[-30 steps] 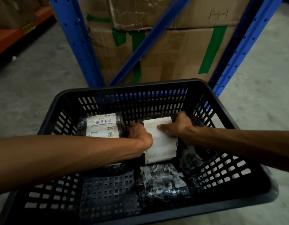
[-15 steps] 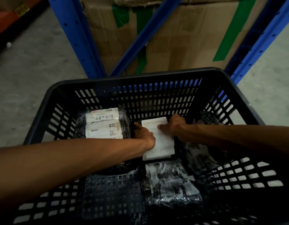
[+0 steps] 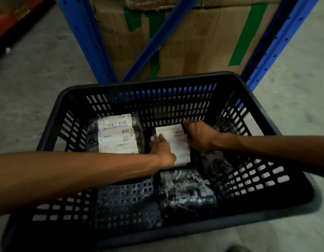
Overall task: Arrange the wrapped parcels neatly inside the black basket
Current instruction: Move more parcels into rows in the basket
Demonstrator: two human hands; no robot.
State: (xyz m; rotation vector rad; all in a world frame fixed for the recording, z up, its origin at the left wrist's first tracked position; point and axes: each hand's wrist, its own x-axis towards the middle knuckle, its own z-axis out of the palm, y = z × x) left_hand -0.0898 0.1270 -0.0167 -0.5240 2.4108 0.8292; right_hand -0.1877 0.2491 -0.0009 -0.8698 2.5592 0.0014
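Observation:
A black slotted basket [image 3: 150, 82] stands on the floor in front of me. Inside, at the far left, lies a black-wrapped parcel with a white shipping label [image 3: 116, 135]. Beside it in the far middle lies a parcel with a plain white label [image 3: 175, 140]; my left hand [image 3: 162, 150] presses on its left edge and my right hand [image 3: 199, 136] grips its far right corner. A glossy black-wrapped parcel [image 3: 184, 191] lies nearer to me. Another black-wrapped parcel [image 3: 219, 159] leans along the right wall, partly hidden under my right forearm.
Blue metal rack posts [image 3: 85, 39] and a diagonal brace stand just behind the basket, with a large cardboard box [image 3: 199, 37] taped in green between them. Grey concrete floor surrounds the basket. The near-left part of the basket floor [image 3: 125, 206] is bare.
Both hands shifted along the white-labelled parcel: the left fingers spread flat over its left edge, the right hand moved to its far right corner. The view tilted slightly.

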